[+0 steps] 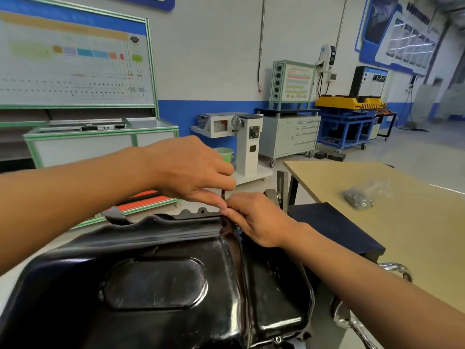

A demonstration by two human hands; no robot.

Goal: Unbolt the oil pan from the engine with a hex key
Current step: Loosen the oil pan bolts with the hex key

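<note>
The black oil pan [176,285] fills the foreground, belly up, and both hands meet at its far rim. The left hand [191,170] hovers just above the rim with fingers curled round the hex key [223,193], of which only a short dark upright piece shows between the hands. The right hand [254,220] rests on the rim, fingers curled and touching the left thumb; whether it grasps anything is hidden. The bolt itself is covered. A blurred plastic bag [358,200] lies on the desk [402,235] to the right.
</note>
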